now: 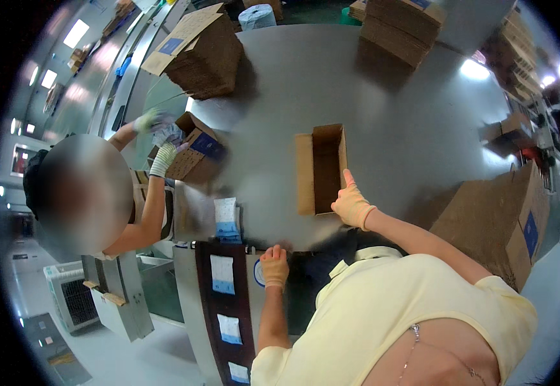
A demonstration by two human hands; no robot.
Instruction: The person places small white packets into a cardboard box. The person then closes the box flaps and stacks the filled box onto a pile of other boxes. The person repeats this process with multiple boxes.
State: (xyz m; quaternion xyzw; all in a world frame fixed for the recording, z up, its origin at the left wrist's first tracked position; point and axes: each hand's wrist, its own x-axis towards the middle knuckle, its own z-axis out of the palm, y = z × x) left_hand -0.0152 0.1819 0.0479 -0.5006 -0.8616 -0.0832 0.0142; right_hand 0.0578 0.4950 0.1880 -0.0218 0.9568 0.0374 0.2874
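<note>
An open cardboard box (pixel 328 170) stands on the grey table in front of me, one flap folded out to its left. My right hand (pixel 354 206), in a pale glove, grips the box at its near right corner, the index finger stretched along the wall. By the table's near edge, my left hand (pixel 275 266) rests beside the conveyor's end, its fingers forward and nothing seen in it. Left of that hand, white and blue packets (pixel 226 217) lie where the belt meets the table, and more ride on the dark conveyor belt (pixel 206 302).
At the left, a co-worker's gloved hands (pixel 162 157) handle a packet over another cardboard box (pixel 193 157). Stacks of flattened cartons (pixel 212 58) stand at the far left and far right (pixel 401 32) of the table (pixel 280 83). A large carton (pixel 495 219) is close on my right.
</note>
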